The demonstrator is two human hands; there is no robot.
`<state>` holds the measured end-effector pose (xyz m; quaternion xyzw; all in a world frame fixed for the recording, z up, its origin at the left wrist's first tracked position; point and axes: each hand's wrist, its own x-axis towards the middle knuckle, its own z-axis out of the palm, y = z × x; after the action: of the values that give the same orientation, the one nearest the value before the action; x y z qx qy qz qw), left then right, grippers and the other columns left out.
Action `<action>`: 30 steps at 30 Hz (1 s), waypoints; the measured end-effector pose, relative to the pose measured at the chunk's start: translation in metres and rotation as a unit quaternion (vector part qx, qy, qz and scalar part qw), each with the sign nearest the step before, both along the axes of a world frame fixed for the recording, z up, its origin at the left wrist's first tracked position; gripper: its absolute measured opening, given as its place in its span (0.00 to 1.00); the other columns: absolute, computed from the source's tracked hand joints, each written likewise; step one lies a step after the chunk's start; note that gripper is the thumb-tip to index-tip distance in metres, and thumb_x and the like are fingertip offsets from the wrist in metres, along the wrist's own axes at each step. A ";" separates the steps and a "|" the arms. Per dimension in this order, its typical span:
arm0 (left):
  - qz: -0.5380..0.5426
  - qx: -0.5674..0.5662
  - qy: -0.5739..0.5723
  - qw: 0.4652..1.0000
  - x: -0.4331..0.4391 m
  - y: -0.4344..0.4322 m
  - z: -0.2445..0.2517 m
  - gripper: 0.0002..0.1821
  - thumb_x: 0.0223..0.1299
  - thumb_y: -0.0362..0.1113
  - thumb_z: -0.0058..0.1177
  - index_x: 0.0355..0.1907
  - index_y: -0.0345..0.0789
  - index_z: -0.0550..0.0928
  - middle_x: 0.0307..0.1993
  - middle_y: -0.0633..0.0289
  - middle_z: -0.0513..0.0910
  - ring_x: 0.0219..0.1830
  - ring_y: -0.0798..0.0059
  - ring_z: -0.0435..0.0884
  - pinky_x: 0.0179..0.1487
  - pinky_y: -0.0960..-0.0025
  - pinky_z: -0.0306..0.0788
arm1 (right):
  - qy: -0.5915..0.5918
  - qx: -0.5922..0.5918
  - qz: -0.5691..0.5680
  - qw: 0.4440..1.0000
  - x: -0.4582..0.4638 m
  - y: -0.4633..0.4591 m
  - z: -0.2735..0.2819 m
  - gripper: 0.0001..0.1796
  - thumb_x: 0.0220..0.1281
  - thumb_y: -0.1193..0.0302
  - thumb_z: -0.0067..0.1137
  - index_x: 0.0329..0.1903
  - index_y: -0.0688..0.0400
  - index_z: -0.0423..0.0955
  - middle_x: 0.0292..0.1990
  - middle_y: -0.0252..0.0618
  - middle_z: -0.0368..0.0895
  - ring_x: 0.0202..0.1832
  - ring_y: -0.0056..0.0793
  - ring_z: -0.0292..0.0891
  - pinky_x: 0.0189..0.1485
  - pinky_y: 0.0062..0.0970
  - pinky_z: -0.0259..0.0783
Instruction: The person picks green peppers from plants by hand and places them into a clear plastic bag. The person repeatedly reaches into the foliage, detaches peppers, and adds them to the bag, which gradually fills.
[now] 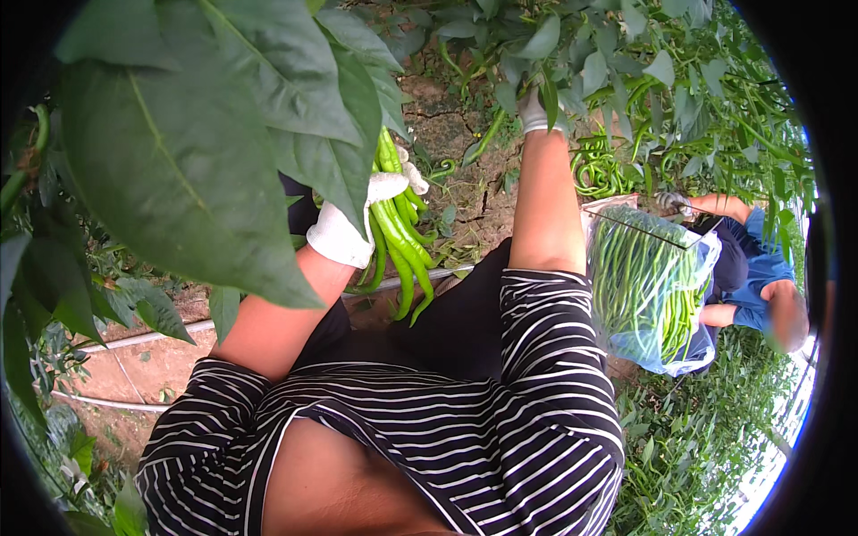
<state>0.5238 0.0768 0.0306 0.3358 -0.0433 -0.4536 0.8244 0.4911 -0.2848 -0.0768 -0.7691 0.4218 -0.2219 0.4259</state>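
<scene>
A bunch of long green chili peppers (402, 231) is gripped in my left hand (387, 186), which wears a white knit glove. Their lower ends hang down over my dark trousers. Large pepper leaves (161, 154) close to the camera cover part of that wrist. My right hand (538, 110), in a pale glove, reaches up among the leaves of a pepper plant (570, 47). Foliage hides its fingers, so I cannot see what they touch. One green pepper (488, 136) hangs just left of that wrist.
More picked peppers lie in a heap (598, 167) on the soil at right. Beside my right arm stands a crate lined with clear plastic (627, 345), full of long peppers. Behind it crouches another person (754, 268) with gloved hand. A pale pipe (151, 338) crosses the ground at left.
</scene>
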 end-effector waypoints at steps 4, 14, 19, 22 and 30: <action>0.011 0.013 0.023 1.000 -0.001 0.002 0.003 0.18 0.49 0.27 0.54 0.46 0.31 0.74 0.35 0.55 0.79 0.43 0.59 0.79 0.55 0.58 0.70 | 0.551 -0.176 0.318 0.751 -0.013 0.044 0.001 0.18 0.66 0.66 0.47 0.53 0.61 0.76 0.52 0.49 0.80 0.52 0.42 0.78 0.55 0.37 0.71; 0.006 0.020 0.092 0.996 -0.001 0.009 0.018 0.20 0.49 0.26 0.54 0.48 0.30 0.73 0.38 0.54 0.79 0.45 0.58 0.79 0.57 0.58 0.69 | -0.082 0.044 -0.034 0.995 0.040 0.018 0.017 0.29 0.56 0.68 0.62 0.61 0.62 0.67 0.51 0.47 0.78 0.48 0.37 0.76 0.51 0.33 0.72; -0.002 0.019 0.092 0.996 -0.002 0.011 0.020 0.21 0.48 0.27 0.55 0.49 0.30 0.73 0.38 0.54 0.79 0.45 0.59 0.78 0.56 0.59 0.69 | -0.078 -0.054 -0.014 0.995 0.067 -0.007 0.003 0.26 0.59 0.68 0.59 0.60 0.61 0.67 0.51 0.44 0.78 0.47 0.37 0.76 0.48 0.33 0.73; 0.004 0.045 0.095 0.994 -0.001 0.012 0.021 0.21 0.48 0.28 0.55 0.49 0.30 0.73 0.38 0.54 0.79 0.46 0.59 0.79 0.56 0.59 0.69 | -0.198 0.052 -0.056 0.977 0.074 0.005 -0.004 0.25 0.60 0.67 0.58 0.59 0.61 0.68 0.50 0.43 0.78 0.46 0.36 0.76 0.46 0.33 0.73; -0.005 0.012 0.105 0.994 -0.002 0.011 0.023 0.22 0.48 0.28 0.54 0.50 0.30 0.72 0.39 0.53 0.80 0.46 0.58 0.79 0.57 0.58 0.69 | -0.399 0.213 -0.085 0.888 0.074 0.015 0.014 0.22 0.61 0.67 0.56 0.57 0.60 0.69 0.47 0.41 0.78 0.43 0.34 0.76 0.42 0.31 0.73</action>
<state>0.5219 0.0873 0.0534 0.2960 0.0476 -0.4909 0.8180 0.5653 -0.2695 -0.0623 -0.4678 0.3169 -0.4499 0.6916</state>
